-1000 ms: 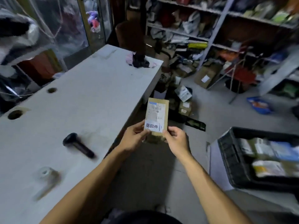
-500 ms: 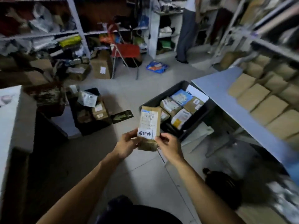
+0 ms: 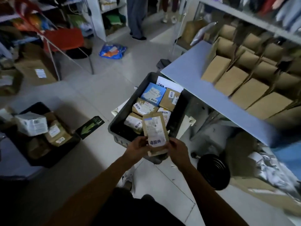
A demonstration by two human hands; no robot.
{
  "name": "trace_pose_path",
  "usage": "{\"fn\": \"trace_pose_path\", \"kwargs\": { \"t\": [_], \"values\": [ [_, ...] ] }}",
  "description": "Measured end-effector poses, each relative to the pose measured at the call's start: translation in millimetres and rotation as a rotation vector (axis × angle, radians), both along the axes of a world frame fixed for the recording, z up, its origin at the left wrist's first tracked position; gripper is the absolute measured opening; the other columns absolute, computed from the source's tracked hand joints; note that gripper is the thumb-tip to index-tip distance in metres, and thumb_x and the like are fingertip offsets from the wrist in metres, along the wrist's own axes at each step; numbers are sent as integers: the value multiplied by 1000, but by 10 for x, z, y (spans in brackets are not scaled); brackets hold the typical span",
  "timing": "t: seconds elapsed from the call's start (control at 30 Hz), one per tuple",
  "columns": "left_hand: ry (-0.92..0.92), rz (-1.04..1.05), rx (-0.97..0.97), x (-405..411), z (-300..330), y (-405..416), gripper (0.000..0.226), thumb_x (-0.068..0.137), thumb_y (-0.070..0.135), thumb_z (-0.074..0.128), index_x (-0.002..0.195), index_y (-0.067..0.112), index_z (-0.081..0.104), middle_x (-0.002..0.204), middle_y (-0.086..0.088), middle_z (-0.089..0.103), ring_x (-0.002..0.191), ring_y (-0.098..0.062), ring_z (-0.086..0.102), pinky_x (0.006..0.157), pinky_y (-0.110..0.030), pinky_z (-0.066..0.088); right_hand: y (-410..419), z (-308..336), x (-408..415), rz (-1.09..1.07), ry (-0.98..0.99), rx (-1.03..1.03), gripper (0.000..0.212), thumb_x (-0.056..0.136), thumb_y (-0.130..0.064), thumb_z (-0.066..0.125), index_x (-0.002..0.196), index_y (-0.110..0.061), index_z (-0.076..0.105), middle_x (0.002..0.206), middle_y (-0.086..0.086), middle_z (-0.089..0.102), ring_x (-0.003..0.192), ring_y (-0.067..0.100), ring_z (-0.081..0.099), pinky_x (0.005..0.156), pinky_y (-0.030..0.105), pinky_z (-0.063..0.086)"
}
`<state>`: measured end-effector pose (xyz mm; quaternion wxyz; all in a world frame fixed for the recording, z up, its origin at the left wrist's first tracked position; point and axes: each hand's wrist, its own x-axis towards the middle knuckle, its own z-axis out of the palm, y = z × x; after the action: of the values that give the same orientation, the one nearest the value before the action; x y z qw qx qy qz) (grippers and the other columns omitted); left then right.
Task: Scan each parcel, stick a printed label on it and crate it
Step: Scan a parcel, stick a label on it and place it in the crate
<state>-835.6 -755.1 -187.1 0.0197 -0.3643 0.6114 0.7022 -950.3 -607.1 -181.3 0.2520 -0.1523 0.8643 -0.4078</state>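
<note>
Parcel pinched upright at its lower end by both hands.
Left hand and right hand gripped its bottom corners; white printed label faced up, directly above the dark crate's near rim, over labelled parcels.

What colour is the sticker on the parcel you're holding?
White with dark printed characters, on the brown parcel; head view.

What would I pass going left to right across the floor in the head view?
Black crate of boxes → green arrow sticker → dark crate of labelled parcels → held parcel → black round bin.
</note>
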Motion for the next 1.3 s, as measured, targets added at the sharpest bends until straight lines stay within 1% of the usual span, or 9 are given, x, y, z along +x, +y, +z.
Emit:
{"fn": "trace_pose_path", "kwargs": {
  "t": [0.1, 0.23, 0.37, 0.43, 0.53, 0.63, 0.83, 1.03, 1.3],
  "values": [
    [-36, 68, 66, -189, -114, -372, 53, 86, -12, 69, 129, 8, 46, 113, -23, 66, 73, -14, 69, 54, -21, 55, -364, -142, -321, 30, -104, 64, 25, 101, -27, 58, 122, -20, 71, 111, 3, 73, 100, 20, 69, 81, 25, 54],
    [-198, 205, 118, -304, -292, -904, 85, 95, 3, 65, 152, 40, 14, 102, -12, 69, 74, -29, 71, 64, -44, 62, -760, -608, -624, 119, -199, 157, 28, 102, -25, 52, 123, -32, 70, 130, 2, 68, 119, 24, 63, 101, 50, 53],
    [-443, 289, -55, -260, -931, -1484, 64, 72, 45, 70, 126, 64, 42, 102, -14, 73, 78, -31, 75, 71, -52, 63, -1169, -757, -748, 273, -190, 254, 33, 105, -13, 48, 134, -11, 65, 136, 9, 64, 127, 22, 58, 106, 23, 40],
    [-591, 165, -134, -228, -1258, -1674, 45, 67, 59, 63, 112, 51, 60, 102, -9, 74, 80, -28, 74, 74, -46, 63, -1337, -950, -806, 338, -216, 285, 35, 104, -11, 51, 136, -8, 62, 137, 11, 63, 128, 23, 57, 96, 11, 33],
    [-739, 6, -239, -347, -1032, -1747, 27, 78, 47, 60, 99, 31, 67, 102, -10, 73, 89, -32, 71, 81, -42, 61, -1578, -1264, -810, 457, -257, 294, 35, 102, -7, 52, 135, -4, 62, 137, 14, 63, 129, 24, 58, 95, 6, 30],
    [-825, -111, -393, -353, -1106, -1808, 33, 94, 49, 49, 117, 34, 66, 110, -8, 68, 97, -33, 67, 84, -38, 58, -1779, -1538, -784, 487, -304, 296, 35, 102, -6, 52, 135, 0, 61, 136, 17, 63, 128, 26, 58, 99, 11, 36],
    [-896, -171, -558, -448, -1133, -1790, 26, 98, 50, 49, 116, 43, 67, 122, 3, 63, 108, -29, 64, 81, -34, 47, -1757, -1766, -807, 499, -255, 350, 35, 102, -8, 53, 136, -4, 62, 132, 18, 65, 122, 30, 62, 101, 26, 45],
    [-1152, -651, -940, -593, -1168, -1582, 38, 96, 46, 46, 130, 36, 59, 128, -8, 48, 121, -29, 44, 104, -43, 30, -1855, -1793, -852, 594, -220, 393, 31, 101, -3, 51, 128, 1, 66, 125, 21, 68, 118, 33, 64, 96, 24, 44],
    [-1179, -540, -896, -628, -1267, -1419, 51, 98, 55, 33, 139, 28, 51, 146, -11, 30, 136, -37, 21, 115, -56, 9, -1998, -1921, -1007, 641, -293, 541, 43, 101, -3, 50, 143, -7, 55, 143, 14, 58, 131, 27, 54, 106, 25, 40]
  ]
}}
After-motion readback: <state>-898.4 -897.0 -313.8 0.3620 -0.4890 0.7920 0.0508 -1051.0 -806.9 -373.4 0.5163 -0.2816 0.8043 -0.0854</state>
